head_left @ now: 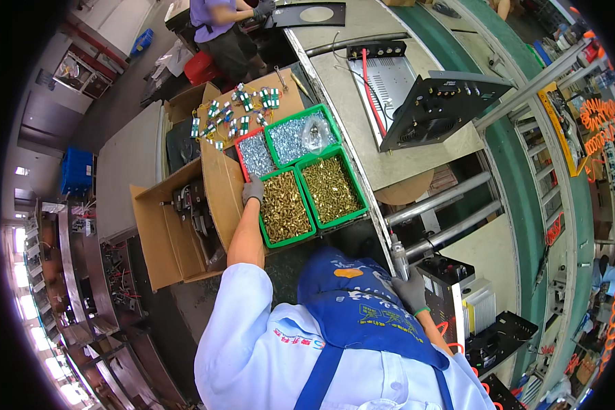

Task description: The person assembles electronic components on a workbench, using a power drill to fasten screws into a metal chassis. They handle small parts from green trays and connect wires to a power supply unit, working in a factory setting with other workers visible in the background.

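Note:
My left hand (253, 190), in a grey glove, is at the left corner of a green bin of brass-coloured screws (285, 207), near the red bin (240, 154). Its fingers look drawn together; whatever they may hold is hidden. Low on the right, my right hand (410, 290), also gloved, is closed around a slim grey power screwdriver (398, 254), its tip pointing away from me. A second green bin of brass-coloured pieces (331, 188) adjoins the first. Behind them, silvery small parts fill the red bin and another green bin (301, 139), where a clear plastic bag (315, 134) lies.
Small green circuit boards with wires (242, 102) lie on cardboard beyond the bins. An open carton (178, 225) stands left. On the right bench is a black-panelled metal chassis (430, 113); metal rollers (451, 198) run nearer. A co-worker (222, 27) handles a black panel (311, 15) far ahead.

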Motion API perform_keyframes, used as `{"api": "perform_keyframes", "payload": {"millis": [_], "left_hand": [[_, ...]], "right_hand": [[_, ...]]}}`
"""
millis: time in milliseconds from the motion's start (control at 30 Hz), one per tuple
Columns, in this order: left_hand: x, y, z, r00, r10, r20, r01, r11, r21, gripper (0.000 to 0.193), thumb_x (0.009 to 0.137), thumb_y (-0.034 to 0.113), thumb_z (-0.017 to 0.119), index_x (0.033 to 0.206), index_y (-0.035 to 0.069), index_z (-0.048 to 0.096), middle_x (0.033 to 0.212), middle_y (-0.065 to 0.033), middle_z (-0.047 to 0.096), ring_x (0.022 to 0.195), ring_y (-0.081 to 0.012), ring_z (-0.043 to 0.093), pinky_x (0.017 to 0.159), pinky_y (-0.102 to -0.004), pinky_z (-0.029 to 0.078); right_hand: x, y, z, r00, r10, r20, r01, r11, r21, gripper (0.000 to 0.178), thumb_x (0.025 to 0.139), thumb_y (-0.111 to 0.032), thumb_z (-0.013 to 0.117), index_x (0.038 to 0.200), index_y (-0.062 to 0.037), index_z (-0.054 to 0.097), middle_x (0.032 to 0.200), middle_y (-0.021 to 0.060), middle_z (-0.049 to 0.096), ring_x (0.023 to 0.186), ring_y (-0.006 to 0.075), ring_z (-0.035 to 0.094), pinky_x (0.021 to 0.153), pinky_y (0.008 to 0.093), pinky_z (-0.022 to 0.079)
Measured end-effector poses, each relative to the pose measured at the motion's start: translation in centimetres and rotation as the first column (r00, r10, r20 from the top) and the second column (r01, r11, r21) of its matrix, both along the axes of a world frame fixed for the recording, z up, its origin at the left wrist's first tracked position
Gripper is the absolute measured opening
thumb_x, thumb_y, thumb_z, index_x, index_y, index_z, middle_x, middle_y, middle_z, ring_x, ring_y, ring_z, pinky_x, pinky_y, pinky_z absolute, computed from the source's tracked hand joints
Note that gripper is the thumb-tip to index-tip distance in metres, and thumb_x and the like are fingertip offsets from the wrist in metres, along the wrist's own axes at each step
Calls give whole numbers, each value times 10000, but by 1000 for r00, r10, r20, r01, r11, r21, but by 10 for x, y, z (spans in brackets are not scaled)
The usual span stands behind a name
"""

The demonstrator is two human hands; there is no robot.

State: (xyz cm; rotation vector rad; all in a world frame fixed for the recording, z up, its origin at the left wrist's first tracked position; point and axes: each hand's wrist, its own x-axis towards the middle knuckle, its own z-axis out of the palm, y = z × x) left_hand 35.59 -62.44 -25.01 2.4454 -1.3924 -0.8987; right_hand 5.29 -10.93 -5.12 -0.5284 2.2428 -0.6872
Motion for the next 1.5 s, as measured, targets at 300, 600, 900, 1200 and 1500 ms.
{"api": "perform_keyframes", "payload": {"millis": [300, 600, 900, 1200, 1500], "left_hand": [[6, -3, -14, 999, 14, 40, -14, 1000, -2, 851, 983, 637, 302, 1309, -89, 603, 1317, -357, 630, 1219, -497, 633, 1045, -567, 475], [-8, 11, 13, 999, 0, 48, 1, 1000, -5, 786, 983, 603, 379, 1329, -65, 607, 1332, -339, 629, 1216, -499, 628, 1034, -573, 481], [-11, 3, 8, 994, -1, -111, 8, 998, 62, 808, 961, 586, 400, 1305, -109, 627, 1377, -333, 607, 1265, -465, 610, 1050, -532, 473], [6, -7, -2, 996, 87, -22, -88, 996, -26, 796, 933, 599, 429, 1137, -112, 724, 1237, -345, 675, 1175, -465, 665, 988, -534, 514], [4, 31, 18, 1000, 10, -1, -10, 991, -137, 753, 960, 588, 425, 1117, -92, 708, 1167, -365, 682, 1108, -507, 671, 962, -565, 520]], "right_hand": [[2, -5, 11, 1000, 11, 6, -11, 1000, -13, 532, 750, -300, 763, 1148, 41, 669, 1023, 278, 730, 977, 389, 726, 898, 451, 541], [1, 0, 10, 999, -32, -11, 32, 999, 15, 524, 747, -330, 754, 1124, 28, 690, 1022, 288, 728, 986, 410, 724, 883, 464, 548], [2, 6, 14, 998, -54, 11, 54, 998, 24, 589, 735, -355, 776, 1165, 37, 689, 1065, 290, 729, 1031, 398, 724, 939, 449, 544], [6, 9, 0, 1000, -29, -8, 29, 998, -49, 535, 732, -318, 758, 1130, 33, 685, 982, 285, 737, 964, 403, 739, 869, 465, 556], [4, 13, -13, 998, -53, -25, 51, 995, -85, 459, 740, -259, 743, 1094, 22, 670, 952, 252, 719, 877, 359, 709, 832, 442, 535]]}}
